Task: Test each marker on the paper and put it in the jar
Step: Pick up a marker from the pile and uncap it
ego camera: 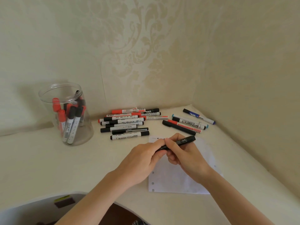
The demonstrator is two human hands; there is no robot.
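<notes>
Both hands meet over the top of a white punched sheet of paper (pixel 175 177). My right hand (pixel 183 153) grips a black marker (pixel 185 141) by its barrel, its far end pointing up and right. My left hand (pixel 146 157) pinches the marker's near end, where the cap or tip is hidden by the fingers. Small ink marks (pixel 156 138) show at the paper's top edge. A clear plastic jar (pixel 68 114) stands upright at the far left with several red and black markers inside. A pile of markers (pixel 128 122) lies in the middle by the wall.
A second group of several markers (pixel 188 123) lies at the right near the wall corner. Patterned walls close off the back and right of the cream table (pixel 48 159). The table's curved front edge is at the lower left, with a grey object (pixel 32 210) below it.
</notes>
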